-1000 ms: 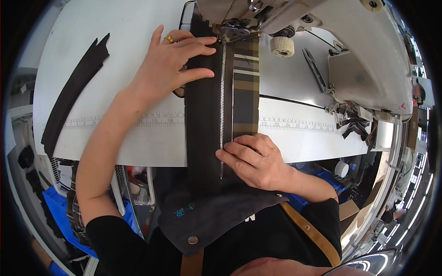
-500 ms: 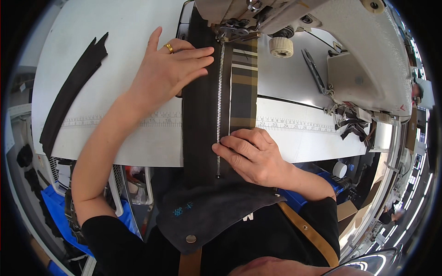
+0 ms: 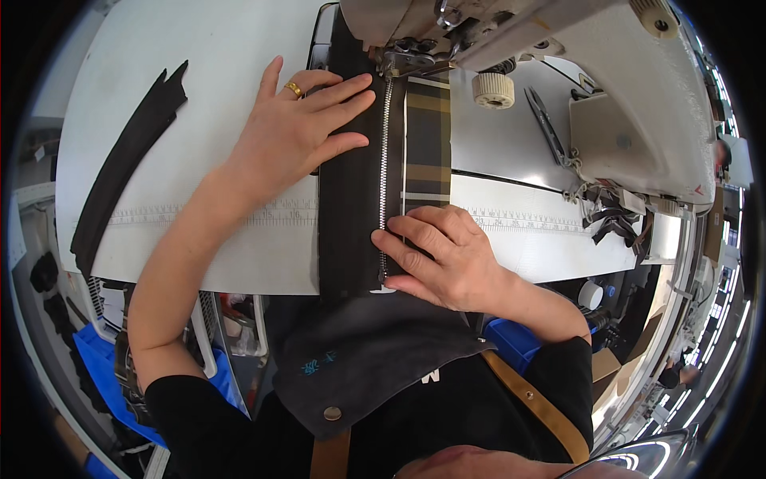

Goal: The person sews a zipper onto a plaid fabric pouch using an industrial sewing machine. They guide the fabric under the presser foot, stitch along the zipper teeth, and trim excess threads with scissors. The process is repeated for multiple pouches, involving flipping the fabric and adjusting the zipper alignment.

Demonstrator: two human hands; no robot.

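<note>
A metal-toothed zipper (image 3: pixel 385 160) runs lengthwise along a strip of dark fabric (image 3: pixel 343 215), its far end under the presser foot of a sewing machine (image 3: pixel 403 62). Plaid cloth (image 3: pixel 428 152) lies along the right side. My left hand (image 3: pixel 307 116), with a gold ring, rests flat on the dark fabric left of the teeth, fingers spread. Near the table's front edge my right hand (image 3: pixel 443 259) has its curled fingers on the zipper and its thumb by the zipper's near end. What lies under those fingers is hidden.
A curved dark fabric strip (image 3: pixel 132 164) lies at the left of the white table (image 3: pixel 239 263), which carries a printed ruler. Thread snips (image 3: pixel 544 120) and dark scraps (image 3: pixel 614 219) sit to the right, near the machine's body. Blue bins (image 3: pixel 511 343) stand below the table edge.
The fabric and zipper have moved away from me, further under the machine, and the zipper's near end is now by the table edge. My right hand has moved with them; its thumb now shows.
</note>
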